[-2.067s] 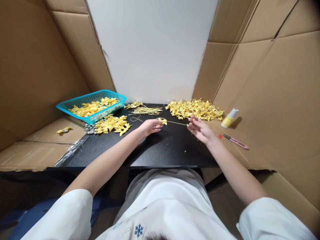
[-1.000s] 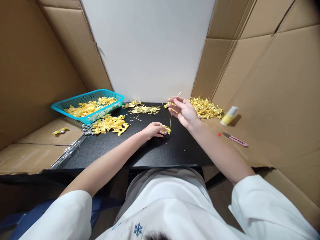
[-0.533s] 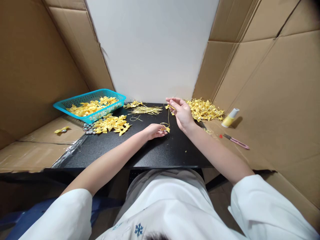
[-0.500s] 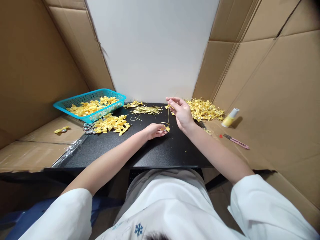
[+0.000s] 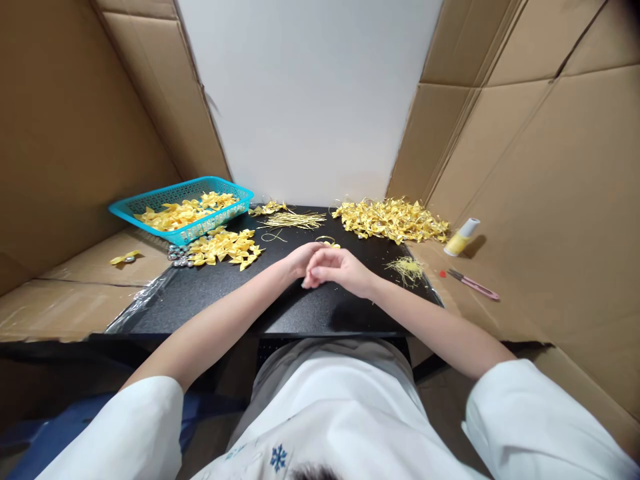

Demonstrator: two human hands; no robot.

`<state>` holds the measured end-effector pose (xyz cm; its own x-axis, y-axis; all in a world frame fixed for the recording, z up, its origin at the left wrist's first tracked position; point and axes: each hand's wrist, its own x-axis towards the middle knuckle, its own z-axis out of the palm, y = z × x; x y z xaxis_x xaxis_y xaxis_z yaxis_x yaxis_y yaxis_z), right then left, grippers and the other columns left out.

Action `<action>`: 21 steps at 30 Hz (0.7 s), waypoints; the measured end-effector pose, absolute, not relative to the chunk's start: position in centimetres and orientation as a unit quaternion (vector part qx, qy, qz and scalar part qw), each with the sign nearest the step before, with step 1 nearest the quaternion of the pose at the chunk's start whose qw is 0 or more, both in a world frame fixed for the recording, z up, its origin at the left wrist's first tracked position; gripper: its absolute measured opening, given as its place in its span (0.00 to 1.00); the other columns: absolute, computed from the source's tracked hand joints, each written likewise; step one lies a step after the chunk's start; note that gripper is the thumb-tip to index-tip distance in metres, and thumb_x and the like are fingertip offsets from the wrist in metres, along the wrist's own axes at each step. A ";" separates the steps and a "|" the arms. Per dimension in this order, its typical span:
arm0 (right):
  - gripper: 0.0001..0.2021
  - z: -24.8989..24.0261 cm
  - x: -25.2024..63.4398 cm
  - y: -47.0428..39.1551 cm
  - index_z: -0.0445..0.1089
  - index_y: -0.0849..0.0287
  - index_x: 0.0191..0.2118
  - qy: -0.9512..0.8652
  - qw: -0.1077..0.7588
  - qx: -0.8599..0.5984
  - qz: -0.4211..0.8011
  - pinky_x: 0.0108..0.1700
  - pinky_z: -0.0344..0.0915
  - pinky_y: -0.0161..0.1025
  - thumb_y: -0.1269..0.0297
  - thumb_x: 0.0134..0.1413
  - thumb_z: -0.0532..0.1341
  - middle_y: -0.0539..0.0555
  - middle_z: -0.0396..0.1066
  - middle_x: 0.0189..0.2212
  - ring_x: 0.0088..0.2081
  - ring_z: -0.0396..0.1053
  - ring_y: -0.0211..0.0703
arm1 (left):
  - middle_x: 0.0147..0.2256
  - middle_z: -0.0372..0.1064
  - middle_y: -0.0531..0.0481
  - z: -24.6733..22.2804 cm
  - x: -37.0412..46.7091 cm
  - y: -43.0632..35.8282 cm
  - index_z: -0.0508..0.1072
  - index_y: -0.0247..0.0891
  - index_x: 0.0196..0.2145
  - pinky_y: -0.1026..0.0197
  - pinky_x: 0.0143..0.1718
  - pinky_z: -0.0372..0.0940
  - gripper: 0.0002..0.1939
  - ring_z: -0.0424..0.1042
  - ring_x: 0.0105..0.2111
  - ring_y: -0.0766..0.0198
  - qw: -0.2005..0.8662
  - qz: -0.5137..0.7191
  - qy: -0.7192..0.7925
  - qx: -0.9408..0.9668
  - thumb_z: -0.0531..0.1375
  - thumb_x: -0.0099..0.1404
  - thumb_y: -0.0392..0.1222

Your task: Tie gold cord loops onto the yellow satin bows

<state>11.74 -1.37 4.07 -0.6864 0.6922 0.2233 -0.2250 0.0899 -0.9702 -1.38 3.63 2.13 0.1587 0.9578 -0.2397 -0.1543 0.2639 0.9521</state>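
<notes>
My left hand (image 5: 303,259) and my right hand (image 5: 340,269) meet over the middle of the black table. A yellow ribbon piece (image 5: 331,245) with a looped cord shows just beyond the fingers, partly hidden by them. The left fingers are closed around its near side. My right hand is curled, its fingertips against the left one, and what they pinch is too small to make out. Behind them lie thin yellow cords (image 5: 294,220). A heap of yellow ribbon pieces (image 5: 395,220) sits at the back right, and loose ribbon bows (image 5: 225,248) lie on the left.
A blue basket (image 5: 183,235) holding yellow bows stands at the back left. On the right are cord scraps (image 5: 407,271), a thread spool (image 5: 461,238) and pink-handled snips (image 5: 475,285). Cardboard walls (image 5: 565,187) stand at both sides.
My right hand has come down and left from its raised place to meet my left hand. The heap at the back right and the cord scraps are now uncovered.
</notes>
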 end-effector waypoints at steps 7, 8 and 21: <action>0.16 0.9 17.8 -1.1 0.72 0.60 0.29 -0.581 0.362 -0.295 0.666 0.33 0.71 0.34 0.56 0.39 0.73 0.49 0.75 0.22 0.26 0.74 0.36 | 0.24 0.69 0.51 2.6 -1.6 4.1 0.70 0.34 0.27 0.71 0.24 0.65 0.06 0.71 0.23 0.72 0.734 0.469 0.394 0.293 0.58 0.60 0.28; 0.15 0.6 18.4 -0.7 0.72 0.60 0.29 -0.566 0.371 -0.321 0.663 0.33 0.71 0.34 0.57 0.38 0.74 0.49 0.75 0.22 0.27 0.75 0.36 | 0.24 0.70 0.52 2.6 -1.7 4.2 0.70 0.35 0.27 0.71 0.24 0.65 0.06 0.71 0.23 0.71 0.734 0.473 0.389 0.295 0.59 0.60 0.28; 0.07 0.2 18.9 3.1 0.75 0.60 0.22 -0.650 0.366 -0.463 0.478 0.18 0.59 0.30 0.64 0.38 0.71 0.51 0.73 0.19 0.18 0.63 0.32 | 0.29 0.74 0.49 0.9 -0.9 3.7 0.66 0.34 0.25 0.68 0.26 0.65 0.14 0.73 0.27 0.68 0.554 0.527 0.423 0.486 0.70 0.50 0.38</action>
